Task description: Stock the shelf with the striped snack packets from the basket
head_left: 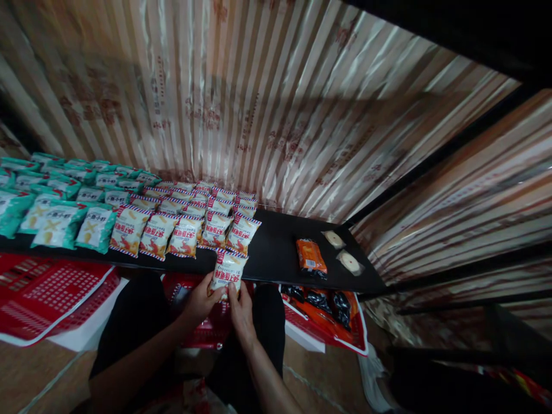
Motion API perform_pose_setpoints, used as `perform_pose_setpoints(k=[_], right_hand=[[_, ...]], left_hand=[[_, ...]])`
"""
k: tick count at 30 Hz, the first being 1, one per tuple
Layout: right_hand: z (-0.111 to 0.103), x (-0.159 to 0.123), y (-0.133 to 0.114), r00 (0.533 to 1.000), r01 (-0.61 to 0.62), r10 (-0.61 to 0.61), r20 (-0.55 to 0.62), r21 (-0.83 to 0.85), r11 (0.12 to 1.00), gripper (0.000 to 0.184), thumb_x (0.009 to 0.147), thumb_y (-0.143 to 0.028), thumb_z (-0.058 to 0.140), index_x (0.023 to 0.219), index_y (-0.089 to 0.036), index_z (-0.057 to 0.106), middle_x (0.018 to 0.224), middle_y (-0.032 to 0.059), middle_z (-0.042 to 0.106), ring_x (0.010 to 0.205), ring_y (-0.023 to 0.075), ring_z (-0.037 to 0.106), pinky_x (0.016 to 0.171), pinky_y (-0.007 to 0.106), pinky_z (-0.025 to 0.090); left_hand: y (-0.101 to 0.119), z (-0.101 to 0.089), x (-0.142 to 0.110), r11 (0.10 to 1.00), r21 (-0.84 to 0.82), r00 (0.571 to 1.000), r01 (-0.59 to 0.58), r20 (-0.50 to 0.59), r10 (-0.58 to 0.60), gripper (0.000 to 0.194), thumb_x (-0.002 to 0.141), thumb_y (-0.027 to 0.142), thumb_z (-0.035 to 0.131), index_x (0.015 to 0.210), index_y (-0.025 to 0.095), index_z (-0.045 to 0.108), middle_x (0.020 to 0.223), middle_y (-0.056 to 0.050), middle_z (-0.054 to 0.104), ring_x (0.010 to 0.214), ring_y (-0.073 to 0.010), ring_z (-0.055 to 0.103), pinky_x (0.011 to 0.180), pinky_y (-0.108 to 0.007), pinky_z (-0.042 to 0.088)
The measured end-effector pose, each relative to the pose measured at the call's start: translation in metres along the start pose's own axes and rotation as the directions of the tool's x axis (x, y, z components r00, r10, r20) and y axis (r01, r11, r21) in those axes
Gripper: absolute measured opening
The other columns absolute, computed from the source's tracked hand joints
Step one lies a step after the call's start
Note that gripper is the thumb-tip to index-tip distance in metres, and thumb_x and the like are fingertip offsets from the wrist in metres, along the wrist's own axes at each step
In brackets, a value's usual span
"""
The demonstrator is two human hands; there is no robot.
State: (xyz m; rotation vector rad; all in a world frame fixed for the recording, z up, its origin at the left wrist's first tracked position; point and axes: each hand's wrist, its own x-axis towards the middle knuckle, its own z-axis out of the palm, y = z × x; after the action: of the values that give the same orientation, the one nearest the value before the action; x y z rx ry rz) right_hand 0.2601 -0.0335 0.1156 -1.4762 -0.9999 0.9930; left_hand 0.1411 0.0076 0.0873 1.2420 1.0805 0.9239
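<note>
Between my two hands is a small white snack bag (228, 269) with red lettering and a striped top edge, held upright at the shelf's front edge. My left hand (204, 299) grips its left side, fingers closed. My right hand (240, 307) pinches its lower right side with the thumb on the front. Just behind it, matching white snack bags (187, 236) stand in rows on the black shelf (271, 247). Teal snack bags (56, 224) fill the shelf's left part, also in rows.
Right on the shelf lie an orange packet (311, 257) and two round, pale wrapped items (349, 263). Below are red baskets (56, 293), the right one (362, 333) holding black and orange packets. Striped plastic sheeting (241, 103) hangs behind; a black post (431, 161) slants at right.
</note>
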Motion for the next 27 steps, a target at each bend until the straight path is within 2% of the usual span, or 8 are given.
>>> perform_pose_setpoints(k=[5, 9, 13, 16, 23, 27], right_hand=[[-0.010, 0.012, -0.002, 0.999, -0.044, 0.045, -0.024, 0.038, 0.998, 0.043, 0.082, -0.047, 0.052, 0.113, -0.017, 0.056, 0.100, 0.0075, 0.068, 0.088, 0.0198, 0.062, 0.080, 0.031, 0.048], [-0.013, 0.021, -0.005, 0.996, -0.057, 0.063, -0.060, 0.101, 0.993, 0.050, 0.080, -0.046, 0.055, 0.119, -0.015, 0.051, 0.101, 0.0085, 0.068, 0.089, 0.0202, 0.063, 0.079, 0.031, 0.049], [-0.013, 0.029, -0.005, 0.988, -0.066, 0.082, -0.133, 0.122, 0.990, 0.056, 0.073, -0.046, 0.062, 0.118, -0.015, 0.051, 0.095, 0.0079, 0.068, 0.083, 0.0204, 0.064, 0.075, 0.031, 0.050], [-0.012, 0.034, -0.004, 0.983, -0.045, 0.065, -0.174, 0.118, 0.992, 0.052, 0.071, -0.045, 0.063, 0.113, -0.015, 0.054, 0.095, 0.0076, 0.068, 0.083, 0.0207, 0.064, 0.076, 0.031, 0.050], [0.001, 0.046, -0.004, 0.987, -0.032, 0.050, -0.153, 0.119, 0.992, 0.046, 0.071, -0.044, 0.063, 0.105, -0.016, 0.053, 0.094, 0.0070, 0.068, 0.082, 0.0197, 0.063, 0.075, 0.031, 0.050], [0.016, 0.055, -0.006, 0.992, 0.001, 0.018, -0.122, 0.150, 0.989, 0.043, 0.070, -0.042, 0.064, 0.103, -0.016, 0.052, 0.094, 0.0063, 0.067, 0.082, 0.0186, 0.063, 0.076, 0.031, 0.049]], left_hand=[[-0.004, 0.009, 0.009, 0.999, 0.035, 1.000, -0.003, 0.007, 0.003, 0.053, 0.071, 0.036, 0.058, 0.118, 0.014, 0.050, 0.105, -0.009, 0.067, 0.094, -0.0243, 0.064, 0.085, -0.037, 0.048], [0.000, 0.018, 0.016, 0.992, 0.110, 0.998, -0.065, 0.015, 0.064, 0.052, 0.074, 0.034, 0.055, 0.122, 0.015, 0.050, 0.117, -0.010, 0.062, 0.106, -0.0247, 0.058, 0.093, -0.038, 0.044], [0.005, 0.024, 0.025, 0.970, 0.224, 0.995, -0.096, 0.024, 0.092, 0.051, 0.075, 0.031, 0.053, 0.123, 0.014, 0.049, 0.121, -0.011, 0.059, 0.109, -0.0237, 0.056, 0.095, -0.037, 0.042], [0.009, 0.026, 0.029, 0.954, 0.267, 0.991, -0.134, 0.038, 0.129, 0.051, 0.077, 0.031, 0.053, 0.125, 0.014, 0.047, 0.121, -0.011, 0.058, 0.109, -0.0232, 0.056, 0.095, -0.036, 0.042], [0.014, 0.015, 0.033, 0.888, 0.416, 0.975, -0.199, -0.004, 0.220, 0.046, 0.080, 0.029, 0.052, 0.123, 0.015, 0.047, 0.114, -0.011, 0.060, 0.104, -0.0226, 0.057, 0.092, -0.037, 0.044], [0.012, 0.004, 0.037, 0.807, 0.555, 0.950, -0.203, -0.089, 0.300, 0.043, 0.080, 0.030, 0.051, 0.121, 0.014, 0.048, 0.109, -0.012, 0.061, 0.103, -0.0244, 0.056, 0.091, -0.041, 0.044]])
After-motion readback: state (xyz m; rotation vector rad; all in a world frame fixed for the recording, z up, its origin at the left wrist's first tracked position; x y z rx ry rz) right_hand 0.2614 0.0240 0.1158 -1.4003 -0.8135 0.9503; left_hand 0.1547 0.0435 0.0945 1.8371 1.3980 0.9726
